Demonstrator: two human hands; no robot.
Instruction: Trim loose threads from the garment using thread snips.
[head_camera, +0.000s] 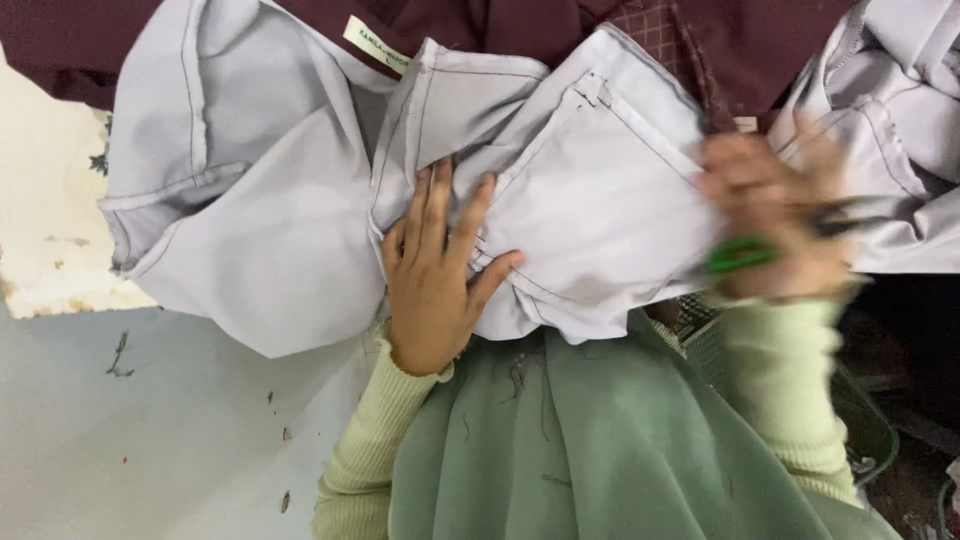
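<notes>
A light grey garment (600, 200) with dark stitched seams and a pocket lies bunched across my lap. My left hand (435, 270) rests flat on it with fingers spread, pressing the cloth near a pocket seam. My right hand (775, 215) is blurred at the garment's right edge, its fingers closed around a small green-handled tool (740, 255), probably thread snips. Both arms wear pale green ribbed sleeves.
Maroon fabric (500, 25) with a small white label (375, 45) lies under the grey cloth at the top. A green skirt (600, 440) covers my lap. A pale worn floor (120, 420) with thread scraps is on the left. A dark basket (870, 430) sits at lower right.
</notes>
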